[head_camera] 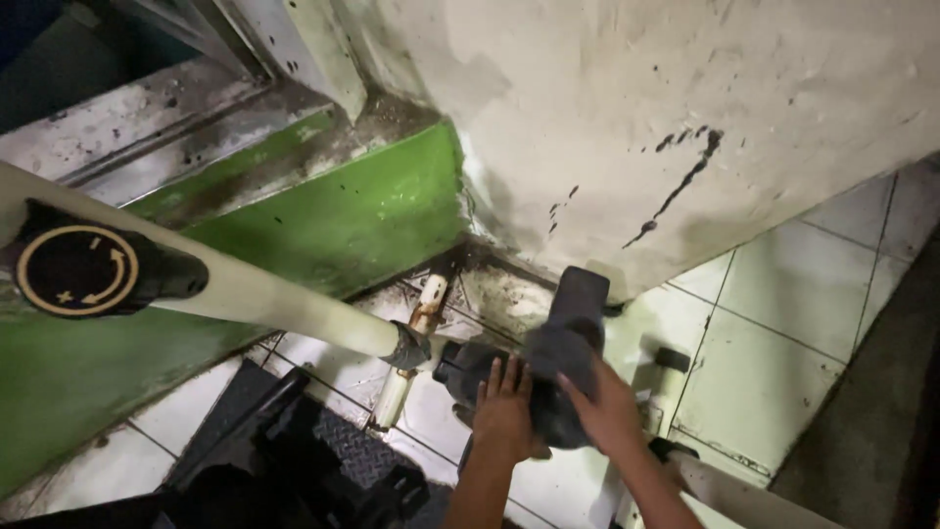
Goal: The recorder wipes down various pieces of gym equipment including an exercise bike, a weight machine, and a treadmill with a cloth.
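Observation:
A dark grey cloth (565, 358) is draped over a black machine part (458, 369) low above the tiled floor. My left hand (504, 411) lies flat with fingers spread, against the cloth's left edge and the black part. My right hand (612, 411) grips the cloth from the right side. A long white bar (284, 299) slants down from the upper left and ends in a grey joint (407, 348) just left of the black part.
A black round knob with yellow markings (78, 271) sits on the bar. A cream, rusty tube (419, 323) stands by a green step (343, 220). A stained white wall (636, 108) rises behind. A black treaded plate (343, 451) lies lower left, a dark mat (881, 411) on the right.

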